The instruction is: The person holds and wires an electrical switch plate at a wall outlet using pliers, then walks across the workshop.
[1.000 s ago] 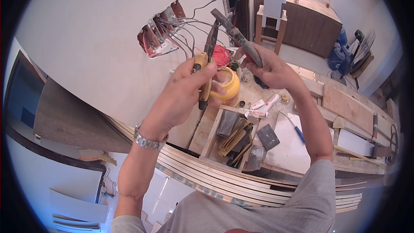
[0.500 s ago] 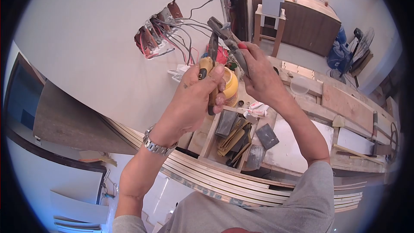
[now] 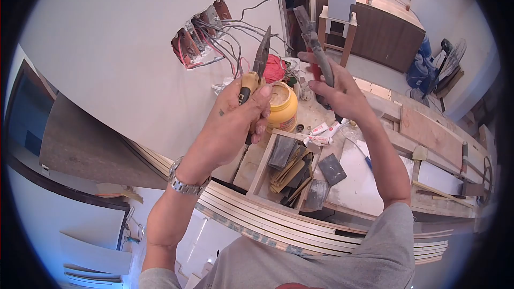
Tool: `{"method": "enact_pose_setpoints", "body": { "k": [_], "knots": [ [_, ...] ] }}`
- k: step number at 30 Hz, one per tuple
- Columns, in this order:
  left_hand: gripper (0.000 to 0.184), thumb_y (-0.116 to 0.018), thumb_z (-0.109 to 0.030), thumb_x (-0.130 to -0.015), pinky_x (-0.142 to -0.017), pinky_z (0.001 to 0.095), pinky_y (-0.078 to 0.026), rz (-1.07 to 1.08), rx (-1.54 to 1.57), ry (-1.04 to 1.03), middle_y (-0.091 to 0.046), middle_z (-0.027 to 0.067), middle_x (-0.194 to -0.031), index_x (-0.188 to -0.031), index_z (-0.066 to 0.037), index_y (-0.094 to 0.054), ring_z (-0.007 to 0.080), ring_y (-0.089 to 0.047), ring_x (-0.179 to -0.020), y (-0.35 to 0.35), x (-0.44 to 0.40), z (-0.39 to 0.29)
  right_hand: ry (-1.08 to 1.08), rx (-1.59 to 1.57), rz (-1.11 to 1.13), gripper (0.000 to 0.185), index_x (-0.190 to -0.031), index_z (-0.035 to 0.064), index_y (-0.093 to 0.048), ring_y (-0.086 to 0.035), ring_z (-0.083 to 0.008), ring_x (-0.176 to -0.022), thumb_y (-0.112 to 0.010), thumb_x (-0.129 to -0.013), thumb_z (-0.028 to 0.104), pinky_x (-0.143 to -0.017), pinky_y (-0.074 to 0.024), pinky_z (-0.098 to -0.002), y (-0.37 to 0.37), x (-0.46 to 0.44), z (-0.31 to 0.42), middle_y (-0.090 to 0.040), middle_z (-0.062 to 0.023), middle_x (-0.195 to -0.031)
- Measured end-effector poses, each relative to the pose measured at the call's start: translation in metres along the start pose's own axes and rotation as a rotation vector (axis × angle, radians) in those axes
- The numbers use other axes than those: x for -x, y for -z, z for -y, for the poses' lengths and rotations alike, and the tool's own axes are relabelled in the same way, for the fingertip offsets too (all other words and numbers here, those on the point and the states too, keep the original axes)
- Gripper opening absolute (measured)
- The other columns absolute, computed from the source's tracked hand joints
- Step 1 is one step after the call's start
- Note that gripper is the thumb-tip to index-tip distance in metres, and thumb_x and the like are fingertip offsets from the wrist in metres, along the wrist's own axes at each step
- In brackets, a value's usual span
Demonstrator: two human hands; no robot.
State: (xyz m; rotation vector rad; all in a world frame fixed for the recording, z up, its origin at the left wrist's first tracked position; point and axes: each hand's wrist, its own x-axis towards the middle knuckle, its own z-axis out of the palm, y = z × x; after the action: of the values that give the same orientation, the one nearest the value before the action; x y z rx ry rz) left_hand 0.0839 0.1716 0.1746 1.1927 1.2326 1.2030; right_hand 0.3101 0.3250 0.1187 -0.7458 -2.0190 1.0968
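My left hand (image 3: 227,128) is wrapped round long-nose pliers (image 3: 262,53) with yellow-and-black handles, their dark jaws pointing up. In my right hand (image 3: 345,93) are pliers (image 3: 310,35) with a blunt, worn head and grey and red handles, held upright with some fingers lifted off. The two tools are apart. Beyond my left hand, several grey and red wires (image 3: 234,35) stick out of a ragged wall opening (image 3: 195,40) with rusty metal boxes. A yellow tub (image 3: 284,109) stands just right of my left hand, beside a red bundle (image 3: 275,68).
A wooden bin (image 3: 262,163) holds sanding sheets and dark pads. Near it lie white tubes (image 3: 319,139) and a dark square pad (image 3: 332,169). Long stacked strips (image 3: 278,225) cross in front of my body. Farther back are a water dispenser (image 3: 340,2) and a fan (image 3: 452,56).
The two pliers have moved apart. My right hand has shifted right and loosened some fingers on its tool; my left hand has moved slightly left and down.
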Motion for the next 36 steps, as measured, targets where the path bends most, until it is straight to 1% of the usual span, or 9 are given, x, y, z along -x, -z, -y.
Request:
{"method": "enact_pose_setpoints", "body": {
  "k": [1, 3, 6, 16, 22, 25, 27, 30, 36],
  "knots": [
    [0.035, -0.066, -0.042, -0.110, -0.055, 0.0265, -0.043, 0.001, -0.001, 0.000, -0.056, 0.0000, -0.087, -0.111, -0.010, -0.052, 0.0089, -0.053, -0.068, -0.001, 0.001, -0.003, 0.000, 0.000, -0.001, 0.055, -0.149, 0.0013, -0.056, -0.062, -0.0242, -0.134, -0.066, -0.095, 0.001, -0.107, -0.0525, -0.0381, -0.003, -0.003, -0.010, -0.060, -0.0133, -0.146],
    [0.034, -0.065, -0.041, -0.110, -0.056, 0.0278, -0.042, 0.032, 0.138, 0.015, -0.057, 0.0020, -0.090, -0.114, -0.010, -0.052, 0.0111, -0.054, -0.069, -0.003, 0.002, -0.010, 0.452, 0.415, -0.251, 0.059, -0.149, -0.0013, -0.052, -0.053, -0.0374, -0.139, -0.066, -0.092, 0.000, -0.117, -0.0441, -0.0464, -0.008, -0.010, -0.032, -0.051, -0.0246, -0.145],
    [0.032, -0.063, -0.039, -0.111, -0.055, 0.0284, -0.041, 0.056, 0.194, 0.014, -0.058, 0.0036, -0.092, -0.114, -0.010, -0.051, 0.0122, -0.054, -0.069, -0.001, 0.000, -0.007, 0.477, 0.445, -0.254, 0.061, -0.150, -0.0002, -0.052, -0.045, -0.0461, -0.147, -0.065, -0.090, -0.002, -0.120, -0.0410, -0.0504, -0.012, -0.007, -0.032, -0.041, -0.0293, -0.158],
    [0.030, -0.060, -0.036, -0.113, -0.056, 0.0287, -0.041, 0.084, 0.279, 0.046, -0.058, 0.0051, -0.093, -0.113, -0.008, -0.050, 0.0135, -0.054, -0.070, -0.004, 0.001, -0.005, 0.525, 0.659, -0.302, 0.050, -0.143, -0.0013, -0.056, -0.050, -0.0447, -0.143, -0.071, -0.095, 0.003, -0.120, -0.0417, -0.0498, -0.033, -0.013, -0.020, -0.045, -0.0260, -0.156],
    [0.030, -0.060, -0.037, -0.113, -0.056, 0.0288, -0.041, 0.068, 0.304, 0.068, -0.059, 0.0058, -0.094, -0.113, -0.008, -0.050, 0.0134, -0.054, -0.071, -0.003, 0.003, -0.005, 0.332, 0.481, -0.231, 0.053, -0.148, 0.0013, -0.055, -0.056, -0.0392, -0.136, -0.071, -0.098, 0.010, -0.114, -0.0461, -0.0472, -0.038, -0.017, -0.020, -0.053, -0.0245, -0.148],
    [0.030, -0.060, -0.037, -0.113, -0.056, 0.0286, -0.041, 0.079, 0.292, 0.057, -0.059, 0.0062, -0.095, -0.115, -0.008, -0.051, 0.0135, -0.054, -0.070, -0.001, 0.002, -0.007, 0.328, -0.103, 0.111, 0.052, -0.152, 0.0011, -0.053, -0.061, -0.0335, -0.133, -0.066, -0.104, 0.014, -0.109, -0.0509, -0.0463, -0.026, -0.012, -0.008, -0.057, -0.0226, -0.144],
    [0.030, -0.059, -0.037, -0.114, -0.056, 0.0288, -0.041, 0.083, 0.306, 0.028, -0.059, 0.0064, -0.095, -0.117, -0.008, -0.052, 0.0135, -0.054, -0.070, -0.001, 0.003, -0.011, 0.086, -1.227, 0.395, 0.053, -0.155, -0.0004, -0.050, -0.063, -0.0295, -0.133, -0.063, -0.106, 0.015, -0.107, -0.0550, -0.0466, -0.024, -0.001, 0.009, -0.059, -0.0194, -0.146],
    [0.030, -0.059, -0.037, -0.114, -0.056, 0.0291, -0.041, 0.077, 0.300, 0.019, -0.059, 0.0067, -0.094, -0.118, -0.007, -0.052, 0.0135, -0.054, -0.069, 0.001, 0.003, -0.011, -0.012, -0.883, 0.188, 0.062, -0.158, -0.0016, -0.046, -0.065, -0.0362, -0.133, -0.061, -0.098, 0.004, -0.110, -0.0553, -0.0546, -0.012, -0.001, -0.001, -0.054, -0.0217, -0.155],
    [0.029, -0.059, -0.036, -0.114, -0.056, 0.0296, -0.041, 0.069, 0.299, 0.062, -0.059, 0.0066, -0.094, -0.116, -0.007, -0.052, 0.0134, -0.054, -0.069, -0.001, 0.004, -0.009, -0.131, -1.251, 0.380, 0.078, -0.163, 0.0010, -0.040, -0.064, -0.0322, -0.134, -0.062, -0.088, 0.000, -0.114, -0.0530, -0.0482, -0.007, 0.001, -0.009, -0.052, -0.0174, -0.159]
  ]
}}
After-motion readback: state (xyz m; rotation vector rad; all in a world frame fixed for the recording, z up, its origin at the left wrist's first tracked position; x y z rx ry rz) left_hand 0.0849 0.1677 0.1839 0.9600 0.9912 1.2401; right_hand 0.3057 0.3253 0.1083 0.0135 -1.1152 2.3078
